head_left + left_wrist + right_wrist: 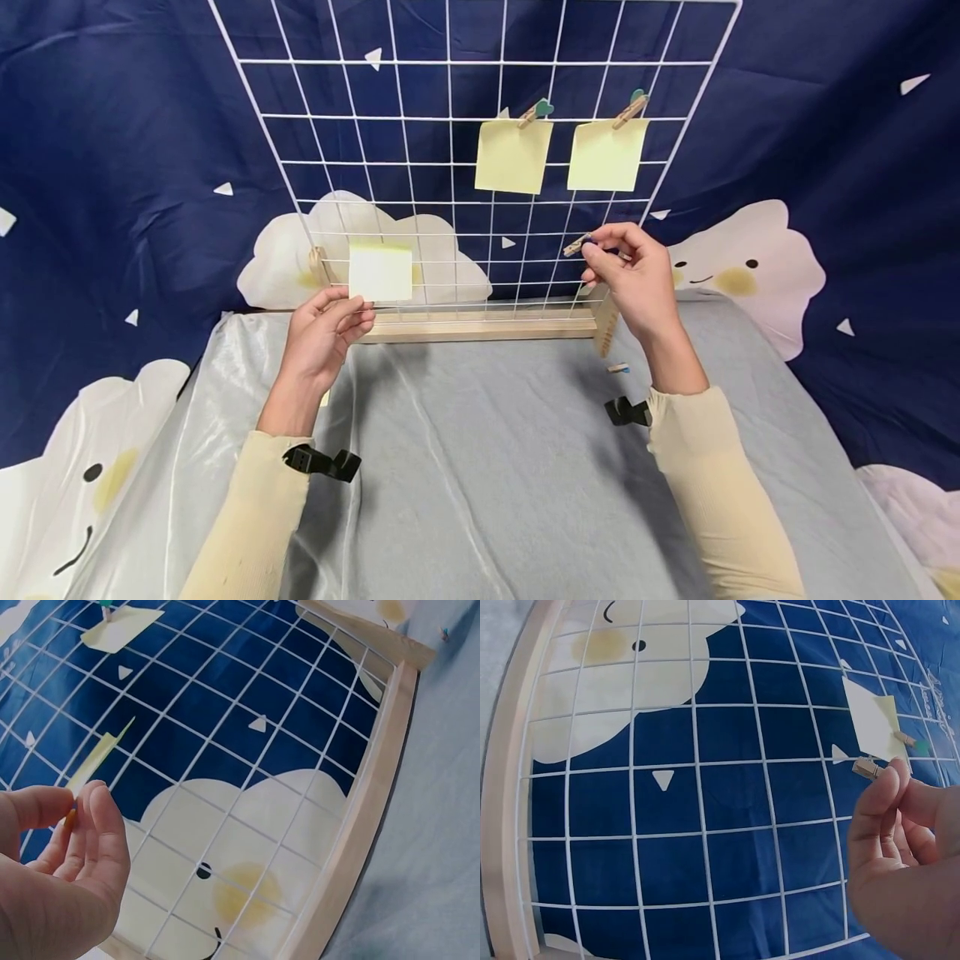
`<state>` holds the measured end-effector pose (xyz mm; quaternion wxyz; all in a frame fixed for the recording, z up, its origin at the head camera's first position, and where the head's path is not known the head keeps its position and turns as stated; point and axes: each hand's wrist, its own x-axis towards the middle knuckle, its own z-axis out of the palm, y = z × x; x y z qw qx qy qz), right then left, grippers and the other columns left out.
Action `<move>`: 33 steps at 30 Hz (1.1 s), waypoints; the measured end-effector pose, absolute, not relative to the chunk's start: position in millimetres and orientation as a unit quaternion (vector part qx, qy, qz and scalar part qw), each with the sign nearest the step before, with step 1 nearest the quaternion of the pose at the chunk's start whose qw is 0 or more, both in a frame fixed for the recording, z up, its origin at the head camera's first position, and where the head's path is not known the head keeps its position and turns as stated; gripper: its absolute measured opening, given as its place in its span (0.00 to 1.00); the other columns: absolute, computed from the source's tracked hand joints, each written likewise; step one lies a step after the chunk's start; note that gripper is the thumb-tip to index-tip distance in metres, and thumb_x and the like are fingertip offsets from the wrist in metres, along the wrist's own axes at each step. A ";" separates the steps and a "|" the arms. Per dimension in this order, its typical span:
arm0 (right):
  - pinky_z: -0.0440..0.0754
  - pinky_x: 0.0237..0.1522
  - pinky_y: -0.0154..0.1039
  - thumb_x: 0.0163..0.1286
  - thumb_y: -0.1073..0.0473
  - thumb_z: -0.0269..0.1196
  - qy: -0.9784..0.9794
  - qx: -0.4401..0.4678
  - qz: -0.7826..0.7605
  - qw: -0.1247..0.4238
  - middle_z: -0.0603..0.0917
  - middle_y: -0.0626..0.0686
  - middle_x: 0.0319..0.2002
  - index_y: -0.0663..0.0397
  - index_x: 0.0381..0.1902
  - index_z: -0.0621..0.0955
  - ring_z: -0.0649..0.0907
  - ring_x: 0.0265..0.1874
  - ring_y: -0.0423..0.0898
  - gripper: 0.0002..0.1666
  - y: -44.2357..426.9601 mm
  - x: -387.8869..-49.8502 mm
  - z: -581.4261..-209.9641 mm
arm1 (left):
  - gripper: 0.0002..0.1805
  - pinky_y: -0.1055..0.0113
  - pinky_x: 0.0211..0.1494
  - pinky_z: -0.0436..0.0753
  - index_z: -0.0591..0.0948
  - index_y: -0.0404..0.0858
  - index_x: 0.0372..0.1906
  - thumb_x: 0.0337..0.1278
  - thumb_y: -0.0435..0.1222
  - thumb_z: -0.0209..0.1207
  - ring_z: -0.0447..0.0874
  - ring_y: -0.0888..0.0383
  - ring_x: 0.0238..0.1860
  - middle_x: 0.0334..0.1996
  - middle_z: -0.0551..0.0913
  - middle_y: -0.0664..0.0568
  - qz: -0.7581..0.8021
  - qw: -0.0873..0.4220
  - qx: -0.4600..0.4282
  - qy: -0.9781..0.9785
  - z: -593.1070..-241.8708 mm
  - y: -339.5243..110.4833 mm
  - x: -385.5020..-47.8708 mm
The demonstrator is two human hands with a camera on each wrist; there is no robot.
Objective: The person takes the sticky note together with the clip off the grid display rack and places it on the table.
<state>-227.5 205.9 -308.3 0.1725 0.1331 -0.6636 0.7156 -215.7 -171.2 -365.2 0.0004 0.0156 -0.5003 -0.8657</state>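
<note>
My left hand (pixel 322 337) pinches the lower edge of a pale yellow note (pixel 381 272) in front of the white wire grid (pixel 452 119). In the left wrist view the note (pixel 94 759) stands out from thumb and fingertips of that hand (pixel 71 859). My right hand (pixel 637 279) pinches a small wooden clothespin (pixel 576 245) before the grid's lower right. The right wrist view has the clothespin (pixel 866 767) at the fingertips of this hand (pixel 900 840). Two more notes (pixel 513 157) (pixel 607 155) hang at the upper right from clothespins with green hearts.
The grid stands in a wooden base (pixel 480 327) on a grey cloth (pixel 465 467). A clothespin with blue on it (pixel 618 367) lies near the base's right end. Part of something yellow (pixel 325 399) shows beside my left wrist. Behind hangs a dark blue cloth with clouds.
</note>
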 end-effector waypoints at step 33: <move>0.84 0.25 0.29 0.69 0.75 0.64 -0.648 0.069 0.742 0.156 0.76 0.51 0.29 0.70 0.42 0.79 0.83 0.20 0.39 0.06 229.6 -216.8 -347.8 | 0.06 0.71 0.38 0.88 0.73 0.34 0.44 0.69 0.25 0.58 0.88 0.59 0.30 0.29 0.87 0.48 -0.860 -0.005 0.063 -0.507 -394.5 -183.5 -206.4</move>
